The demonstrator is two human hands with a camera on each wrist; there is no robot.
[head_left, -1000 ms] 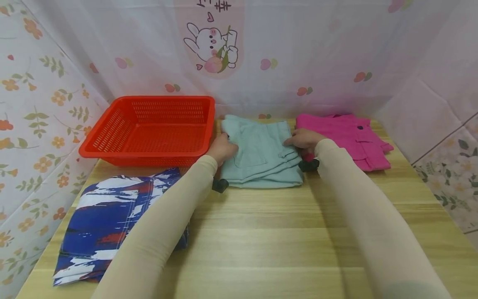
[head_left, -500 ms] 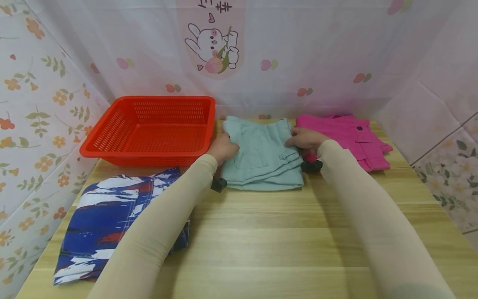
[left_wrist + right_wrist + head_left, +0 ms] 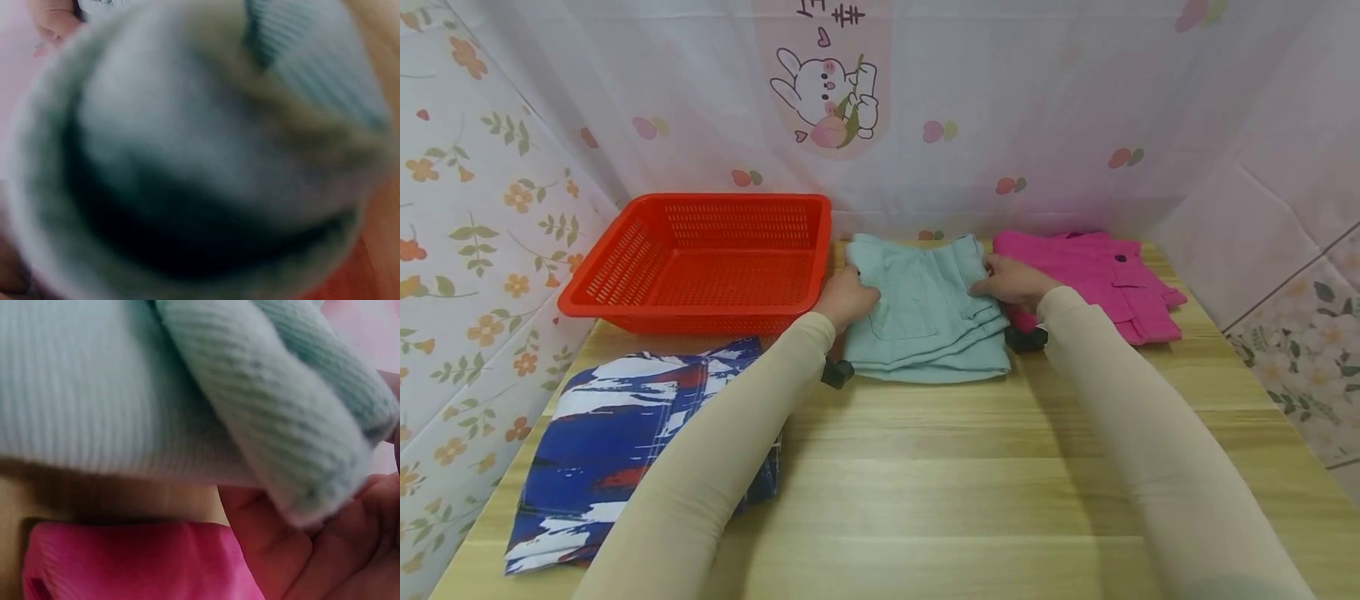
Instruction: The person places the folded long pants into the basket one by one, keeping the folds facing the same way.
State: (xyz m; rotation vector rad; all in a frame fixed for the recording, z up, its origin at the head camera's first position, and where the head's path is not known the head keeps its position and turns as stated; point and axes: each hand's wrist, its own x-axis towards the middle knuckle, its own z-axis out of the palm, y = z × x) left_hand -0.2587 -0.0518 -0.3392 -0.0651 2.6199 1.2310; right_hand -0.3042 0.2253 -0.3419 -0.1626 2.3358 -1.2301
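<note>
Both of your hands are holding the folded pale green garment (image 3: 910,308), which sits toward the back of the counter (image 3: 910,475), between the red basket (image 3: 692,312) and the folded pink garment (image 3: 1105,279). Your left hand (image 3: 847,298) grips its left side, just beside the basket's right end. Your right hand (image 3: 1013,282) pinches its right side, near the pink garment. A pocket shows on the top layer, with the layered edges fanned slightly along the front. In your right wrist view, ribbed folds hang over your fingers; your left wrist view is mostly blurred cloth, so finger detail is hard to tell there. The blue, white and red patterned garment (image 3: 598,450) lies at the front left, partly behind your left sleeve (image 3: 715,467). A printed curtain (image 3: 1037,92) hangs behind.
</note>
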